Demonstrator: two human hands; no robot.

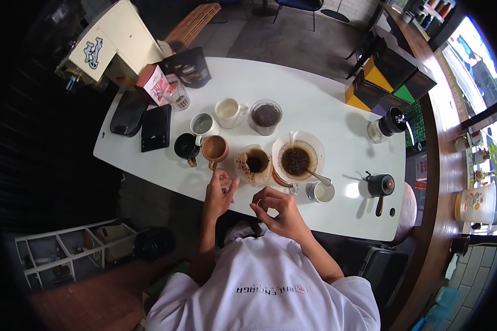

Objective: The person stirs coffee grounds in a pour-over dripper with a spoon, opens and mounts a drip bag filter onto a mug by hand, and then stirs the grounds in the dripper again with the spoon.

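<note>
My left hand (221, 194) is just in front of the brown cup (215, 149), near its handle. Its thumb stands apart from its loosely bent fingers, and nothing shows in it. Over the table's near edge, my right hand (280, 208) has curled fingers with a gap to the thumb, and it looks bare. Beyond my hands sits a paper coffee filter (245, 168) with dark grounds inside. Beside it, a wider white filter cone (317, 149) holds wet coffee, with a spoon (320, 177) resting in it. A small white cup (321, 192) stands to the right.
On the white table (248, 74) are a black cup (186, 146), two pale mugs, a glass of dark grounds (265, 117), a black scale (156, 128) and a cream grinder (113, 41). Rightward stand a hand grinder (386, 126), a black kettle (380, 185) and several boxes (389, 71).
</note>
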